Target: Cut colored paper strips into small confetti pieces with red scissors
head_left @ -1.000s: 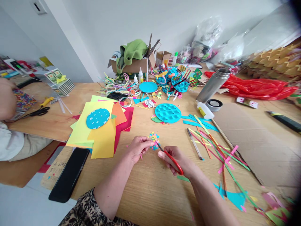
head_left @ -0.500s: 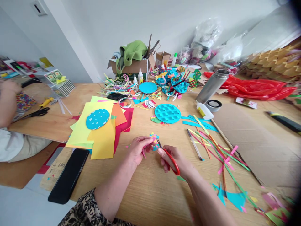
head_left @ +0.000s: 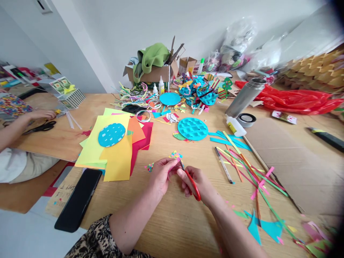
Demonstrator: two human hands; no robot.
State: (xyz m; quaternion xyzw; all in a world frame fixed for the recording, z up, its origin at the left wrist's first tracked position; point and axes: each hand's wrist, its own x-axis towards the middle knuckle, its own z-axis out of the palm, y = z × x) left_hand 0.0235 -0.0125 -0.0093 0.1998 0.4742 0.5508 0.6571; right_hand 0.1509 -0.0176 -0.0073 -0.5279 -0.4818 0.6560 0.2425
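Observation:
Between its pinched thumb and fingers, my left hand (head_left: pixel 162 174) holds a narrow strip of pink paper (head_left: pixel 169 176), mostly hidden by the fingers. My right hand (head_left: pixel 198 180) is closed around red-handled scissors (head_left: pixel 198 195), their blades meeting the paper at my left fingertips. Just beyond lies a small heap of pink, yellow and blue paper bits (head_left: pixel 176 154). More bits (head_left: pixel 149 167) lie left of my left hand. Farther back is a textured blue oval (head_left: pixel 192 129), with a green fish-like cutout (head_left: pixel 178 135) partly under it.
Coloured paper sheets (head_left: pixel 118 172) carry a dotted blue oval (head_left: pixel 111 135) at left, near a black phone (head_left: pixel 77 200). Right are paper strips (head_left: pixel 243 161), a pen (head_left: pixel 224 165), cardboard (head_left: pixel 290 165), a glue bottle (head_left: pixel 234 127) and a steel flask (head_left: pixel 245 96). A co-worker's hand (head_left: pixel 44 114) is far left.
My hands have come closer together and the scissors have shifted slightly left. The bit heap shows more clearly beyond my fingers. The co-worker's hand has reached right across their table.

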